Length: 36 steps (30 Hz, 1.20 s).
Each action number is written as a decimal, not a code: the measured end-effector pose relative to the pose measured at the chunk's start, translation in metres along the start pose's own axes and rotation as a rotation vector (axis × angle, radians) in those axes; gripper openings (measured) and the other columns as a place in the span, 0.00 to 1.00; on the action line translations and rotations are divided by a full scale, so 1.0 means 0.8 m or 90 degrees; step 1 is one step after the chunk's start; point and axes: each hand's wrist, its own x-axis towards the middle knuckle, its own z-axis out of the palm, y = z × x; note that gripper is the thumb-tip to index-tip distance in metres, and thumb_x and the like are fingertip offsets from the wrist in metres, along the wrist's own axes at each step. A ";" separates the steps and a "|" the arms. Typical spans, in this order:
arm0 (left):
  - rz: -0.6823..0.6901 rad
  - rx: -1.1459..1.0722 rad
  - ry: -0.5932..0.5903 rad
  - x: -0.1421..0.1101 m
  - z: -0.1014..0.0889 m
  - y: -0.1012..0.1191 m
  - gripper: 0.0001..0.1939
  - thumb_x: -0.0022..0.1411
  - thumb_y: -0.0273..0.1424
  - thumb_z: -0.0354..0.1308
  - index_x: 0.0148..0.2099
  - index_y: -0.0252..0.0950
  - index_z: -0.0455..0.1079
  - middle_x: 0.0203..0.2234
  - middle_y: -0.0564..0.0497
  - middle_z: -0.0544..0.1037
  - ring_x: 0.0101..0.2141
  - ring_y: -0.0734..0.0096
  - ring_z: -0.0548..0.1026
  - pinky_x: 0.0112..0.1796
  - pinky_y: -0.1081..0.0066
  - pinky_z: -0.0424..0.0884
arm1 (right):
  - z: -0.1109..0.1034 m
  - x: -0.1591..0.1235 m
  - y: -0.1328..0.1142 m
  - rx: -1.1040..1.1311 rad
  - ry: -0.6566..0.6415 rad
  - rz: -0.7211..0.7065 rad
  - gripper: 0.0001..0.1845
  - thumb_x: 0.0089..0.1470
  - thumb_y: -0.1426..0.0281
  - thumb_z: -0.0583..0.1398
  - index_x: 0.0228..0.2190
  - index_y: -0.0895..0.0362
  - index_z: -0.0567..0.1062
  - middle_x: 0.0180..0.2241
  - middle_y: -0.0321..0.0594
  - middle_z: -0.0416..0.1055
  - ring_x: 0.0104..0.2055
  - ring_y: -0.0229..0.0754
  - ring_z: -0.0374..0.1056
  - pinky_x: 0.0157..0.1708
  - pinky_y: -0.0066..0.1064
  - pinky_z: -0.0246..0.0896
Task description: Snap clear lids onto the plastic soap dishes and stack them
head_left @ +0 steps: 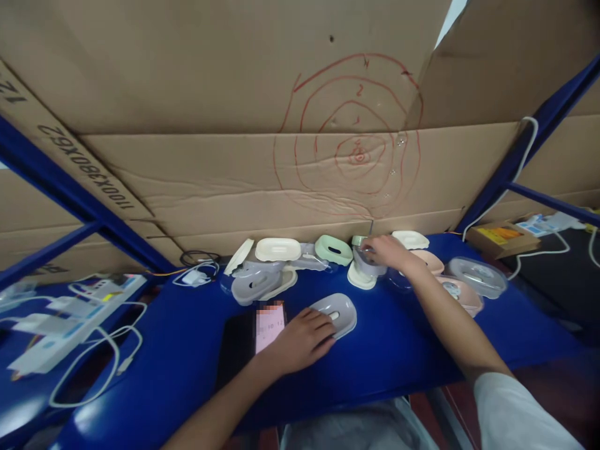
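A grey oval soap dish [345, 307] with a small white piece at its centre lies on the blue tabletop. My left hand [305, 337] grips its left edge, fingers bent over the rim. Farther back, my right hand [387, 252] reaches into the row of dish parts. Its bent fingertips are on a grey dish part [370, 265], and the exact hold is partly hidden. Beneath that part is a cream oval piece [360, 279]. A green dish [334, 250] with a dark slot stands left of the right hand.
More cream pieces [278, 249], grey dishes [255, 286], pink dishes [462, 294] and a clear cover [478, 277] line the back. A phone [270, 328] lies left of my left hand. A power strip [77, 325] with cables is far left. A cardboard wall [210, 169] rises behind.
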 end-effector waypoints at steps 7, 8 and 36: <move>0.039 0.042 0.022 -0.002 0.002 -0.001 0.07 0.80 0.33 0.57 0.51 0.38 0.76 0.48 0.48 0.83 0.49 0.60 0.80 0.55 0.60 0.72 | -0.016 -0.020 0.032 -0.002 -0.094 0.039 0.18 0.64 0.66 0.64 0.54 0.53 0.84 0.48 0.45 0.85 0.48 0.51 0.82 0.43 0.31 0.68; 0.043 0.046 0.021 -0.002 0.002 -0.001 0.08 0.80 0.33 0.57 0.52 0.38 0.76 0.48 0.48 0.83 0.49 0.60 0.81 0.56 0.60 0.72 | -0.015 -0.021 0.030 0.004 -0.101 0.031 0.18 0.65 0.64 0.64 0.54 0.52 0.84 0.48 0.45 0.85 0.47 0.50 0.82 0.43 0.31 0.68; 0.002 0.017 -0.021 0.001 -0.008 -0.008 0.12 0.82 0.34 0.55 0.53 0.38 0.80 0.52 0.46 0.84 0.52 0.59 0.81 0.58 0.58 0.67 | 0.061 0.109 -0.121 0.018 0.080 -0.192 0.38 0.67 0.53 0.64 0.67 0.66 0.70 0.70 0.66 0.65 0.75 0.70 0.54 0.74 0.71 0.38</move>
